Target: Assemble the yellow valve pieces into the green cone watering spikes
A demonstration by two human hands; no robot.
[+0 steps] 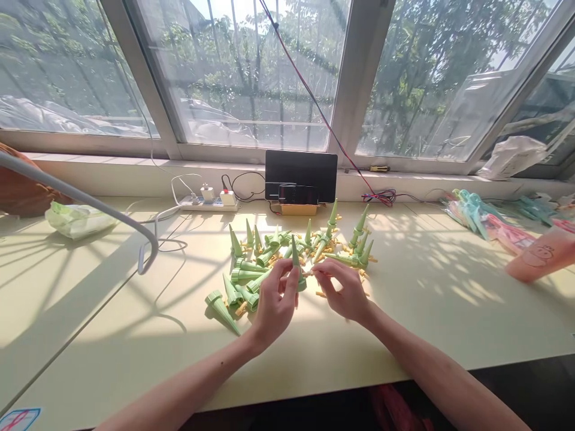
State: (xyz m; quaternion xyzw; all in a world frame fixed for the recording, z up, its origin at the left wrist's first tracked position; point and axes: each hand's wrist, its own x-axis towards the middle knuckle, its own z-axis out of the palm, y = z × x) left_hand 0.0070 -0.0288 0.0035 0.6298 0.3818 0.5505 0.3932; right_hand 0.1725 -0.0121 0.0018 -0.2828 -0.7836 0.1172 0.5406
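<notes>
My left hand [277, 299] is closed around a green plastic spike [295, 251], held tip up with its wider ribbed end low by the fingers. Close to its right side, my right hand [344, 288] pinches a small orange-yellow piece [306, 273], mostly covered by the fingertips. Whether that piece touches the spike I cannot tell. Behind and left of my hands lie several more green spikes [220, 308], some standing on their wide ends, others on their sides. Small yellow pegs [241, 309] are scattered among them, and some stick out from the spikes.
A dark tablet [300, 173] stands at the back, beside a white power strip [209, 203]. A grey curved metal arm [90, 185] reaches in from the left. On the right are a pink cup [541, 254] and plastic-wrapped items [471, 212]. Windows line the back.
</notes>
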